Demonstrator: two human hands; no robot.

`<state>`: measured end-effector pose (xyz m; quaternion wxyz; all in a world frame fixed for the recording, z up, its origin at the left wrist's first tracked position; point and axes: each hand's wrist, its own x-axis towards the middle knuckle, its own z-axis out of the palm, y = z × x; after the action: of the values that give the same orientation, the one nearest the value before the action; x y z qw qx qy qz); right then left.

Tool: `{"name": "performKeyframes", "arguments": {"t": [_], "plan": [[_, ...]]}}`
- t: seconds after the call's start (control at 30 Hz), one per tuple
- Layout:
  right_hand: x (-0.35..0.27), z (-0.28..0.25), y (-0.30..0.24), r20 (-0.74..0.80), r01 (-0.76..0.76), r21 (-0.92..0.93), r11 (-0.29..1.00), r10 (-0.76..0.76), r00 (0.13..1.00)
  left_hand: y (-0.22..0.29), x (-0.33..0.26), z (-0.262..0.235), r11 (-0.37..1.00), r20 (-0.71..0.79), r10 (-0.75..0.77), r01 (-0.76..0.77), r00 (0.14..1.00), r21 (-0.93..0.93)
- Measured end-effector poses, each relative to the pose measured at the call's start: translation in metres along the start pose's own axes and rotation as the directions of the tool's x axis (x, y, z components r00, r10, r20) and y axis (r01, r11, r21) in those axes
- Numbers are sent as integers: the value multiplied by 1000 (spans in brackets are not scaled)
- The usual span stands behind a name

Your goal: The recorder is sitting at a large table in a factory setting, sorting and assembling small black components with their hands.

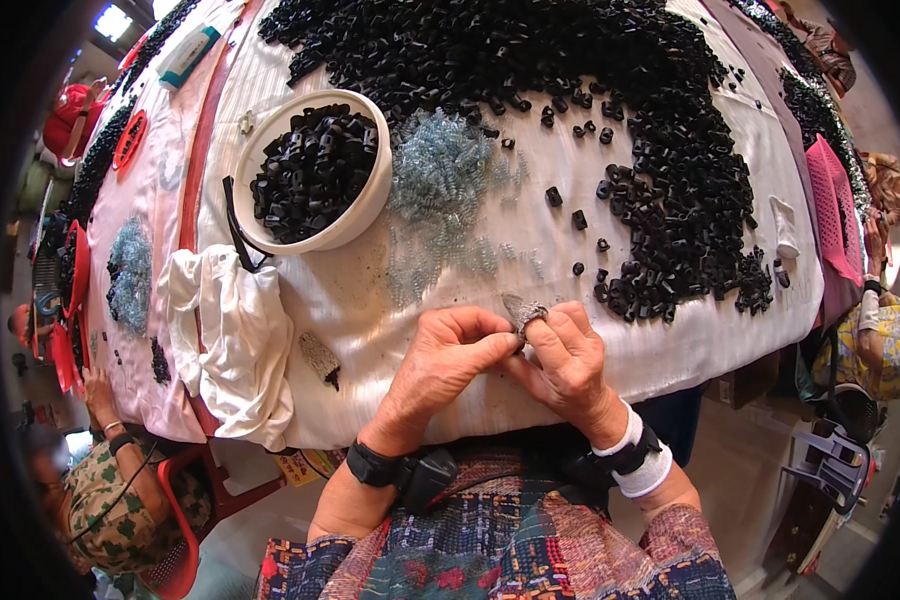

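Note:
My left hand and my right hand meet near the table's front edge. Both sets of fingertips are pinched together around something small and dark, mostly hidden by the fingers. A worn grey wrap covers one finger of my right hand. Just beyond the hands lies a loose heap of small pale-blue coil springs. To their right spreads a large pile of small black plastic parts, with several strays nearer me. More black parts fill a white tub at the left.
A crumpled white cloth hangs over the front edge at left, beside a grey finger cover. At the right are a small white object and a pink basket. Co-workers sit on both sides, one near a red chair.

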<state>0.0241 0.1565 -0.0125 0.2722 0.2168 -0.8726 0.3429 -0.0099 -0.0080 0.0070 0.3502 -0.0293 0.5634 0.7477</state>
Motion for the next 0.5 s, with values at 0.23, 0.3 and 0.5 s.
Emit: {"name": "performKeyframes", "arguments": {"t": [0.23,0.3,0.5], "plan": [[0,0,-2,-66,-52,-26,998,50,997,-3,-1,4,999,-9,42,-42,999,-18],[0,0,-2,-70,-36,-45,998,33,997,-4,1,4,998,-19,53,-54,998,-26],[-1,0,-2,-59,-32,-54,998,29,998,-7,0,5,995,-15,89,-89,996,-36]]}}
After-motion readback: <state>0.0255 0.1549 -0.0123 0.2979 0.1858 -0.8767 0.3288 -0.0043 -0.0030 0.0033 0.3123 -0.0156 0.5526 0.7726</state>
